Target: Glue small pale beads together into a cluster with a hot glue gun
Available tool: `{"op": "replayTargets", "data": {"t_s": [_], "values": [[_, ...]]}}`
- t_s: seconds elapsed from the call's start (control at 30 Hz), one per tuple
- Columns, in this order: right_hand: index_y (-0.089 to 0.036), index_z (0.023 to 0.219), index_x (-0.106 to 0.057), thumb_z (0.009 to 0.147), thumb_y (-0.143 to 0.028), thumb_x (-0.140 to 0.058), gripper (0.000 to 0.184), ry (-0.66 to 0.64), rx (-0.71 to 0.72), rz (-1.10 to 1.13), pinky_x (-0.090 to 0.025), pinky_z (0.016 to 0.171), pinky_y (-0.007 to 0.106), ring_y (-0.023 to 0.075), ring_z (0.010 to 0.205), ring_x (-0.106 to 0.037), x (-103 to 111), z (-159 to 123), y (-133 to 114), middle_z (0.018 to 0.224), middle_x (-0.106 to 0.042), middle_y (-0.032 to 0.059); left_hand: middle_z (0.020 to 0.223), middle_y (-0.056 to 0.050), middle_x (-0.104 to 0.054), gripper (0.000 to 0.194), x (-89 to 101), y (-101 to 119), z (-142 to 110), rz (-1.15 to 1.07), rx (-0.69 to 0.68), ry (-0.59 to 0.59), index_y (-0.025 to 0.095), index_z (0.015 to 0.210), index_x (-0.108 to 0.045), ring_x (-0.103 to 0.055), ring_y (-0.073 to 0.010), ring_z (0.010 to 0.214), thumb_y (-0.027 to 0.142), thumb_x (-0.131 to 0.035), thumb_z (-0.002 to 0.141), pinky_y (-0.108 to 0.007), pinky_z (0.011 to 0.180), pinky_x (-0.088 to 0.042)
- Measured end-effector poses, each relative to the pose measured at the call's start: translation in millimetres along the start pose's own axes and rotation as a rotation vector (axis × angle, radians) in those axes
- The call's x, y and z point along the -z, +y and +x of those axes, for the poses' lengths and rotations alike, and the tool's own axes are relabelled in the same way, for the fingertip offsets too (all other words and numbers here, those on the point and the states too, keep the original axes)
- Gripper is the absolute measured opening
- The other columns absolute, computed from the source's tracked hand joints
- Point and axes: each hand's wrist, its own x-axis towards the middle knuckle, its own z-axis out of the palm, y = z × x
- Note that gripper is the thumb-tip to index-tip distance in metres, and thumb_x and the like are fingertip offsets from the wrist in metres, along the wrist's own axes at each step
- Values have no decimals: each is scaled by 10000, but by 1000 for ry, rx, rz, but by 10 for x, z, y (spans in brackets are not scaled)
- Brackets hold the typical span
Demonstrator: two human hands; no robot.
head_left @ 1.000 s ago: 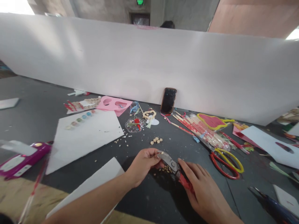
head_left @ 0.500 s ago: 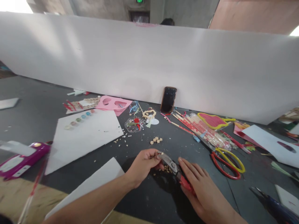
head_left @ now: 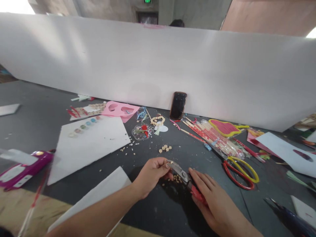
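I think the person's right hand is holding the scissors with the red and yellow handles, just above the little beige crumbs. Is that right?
Not quite. The right hand is holding red-handled metal snips, not those scissors. The red and yellow scissors are lying on the table off to the right, as the head view shows. The little beige crumbs are just below the snips.

My right hand (head_left: pixel 217 204) covers most of the grip on the red-handled snips (head_left: pixel 179 171). The small pale piece (head_left: pixel 170 162) at my left hand (head_left: pixel 151 174) is too small to identify. The dark blue tool (head_left: pixel 292 223) is cut off at the lower edge. A person's head (head_left: pixel 176 23) is mostly hidden behind the white board (head_left: pixel 158 72).
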Motion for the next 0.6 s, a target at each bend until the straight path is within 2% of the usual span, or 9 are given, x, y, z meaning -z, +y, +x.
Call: {"op": "replayTargets", "data": {"t_s": [0.3, 0.6], "values": [[-144, 1346, -292, 802, -146, -435, 562, -1, 5, 46, -454, 891, 353, 214, 1081, -499, 1, -4, -32, 1237, -513, 122, 590, -14, -608, 258, 9, -7, 15, 48, 6, 26, 125, 683, -590, -495, -98, 559, 347, -526, 799, -207, 574, -340], [-161, 1332, -308, 767, -127, -429, 580, 17, -34, 22, -506, 788, 348, 220, 932, -575, -31, -18, -59, 1085, -571, 134, 599, -15, -608, 264, 3, -9, -11, 77, 3, 30, 122, 710, -602, -483, -97, 562, 357, -522, 800, -207, 570, -334]]}}
